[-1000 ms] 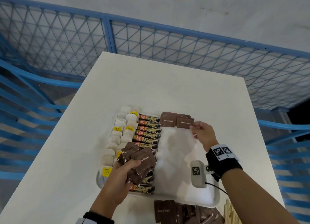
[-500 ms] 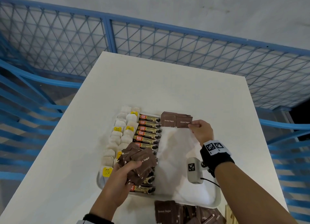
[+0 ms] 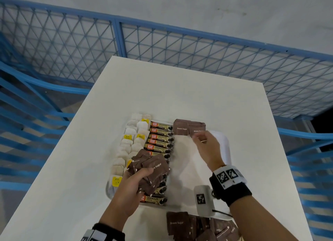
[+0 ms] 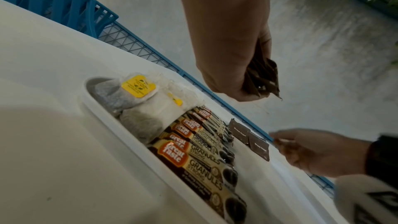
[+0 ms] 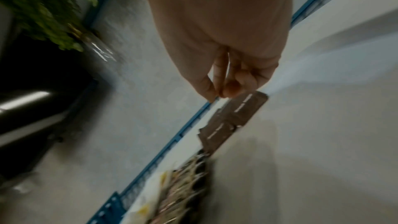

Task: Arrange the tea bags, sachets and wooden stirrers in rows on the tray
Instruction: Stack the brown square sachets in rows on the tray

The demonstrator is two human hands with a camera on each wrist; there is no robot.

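- Tabletop (image 3: pixel 180 89), white; the tray sits at its near end, everything below is placed relative to the tray.
- Tray (image 3: pixel 222 141), white, shallow rim. Rigid; would slide on the tabletop if nudged.
- Tea bags (image 3: pixel 134 134) in rows along the tray's left side. Soft, porous paper, light, tags loose; judged best lifted by the body, not the tag.
- Coffee granule sachets (image 3: pixel 160 141), a column just right of the tea bags. Long, glossy film, likely slippery; pinch at a sealed end.
- Loose brown sugar sachets (image 3: pixel 182 224) on the tabletop just outside the tray's near edge; stirrers not clearly visible.
- Left hand (image 3: pixel 129 188) over the tray's near-left part, grip curled round a fanned bunch of brown sugar sachets (image 3: pixel 153 172). Thin, light, floppy, slick against each other; easy to shed one.
- Right hand (image 3: pixel 207 148) at the tray's far-right area, grip loosely curled with thumb and fingertips (image 5: pixel 229 90) close together, apparently holding nothing; blurred.
- Two placed brown sugar sachets (image 3: pixel 189 128) side by side at the tray's far edge, just right of the granule column, starting a row. Take by a corner or edge seam, lay flat; slight bumps will skew them.
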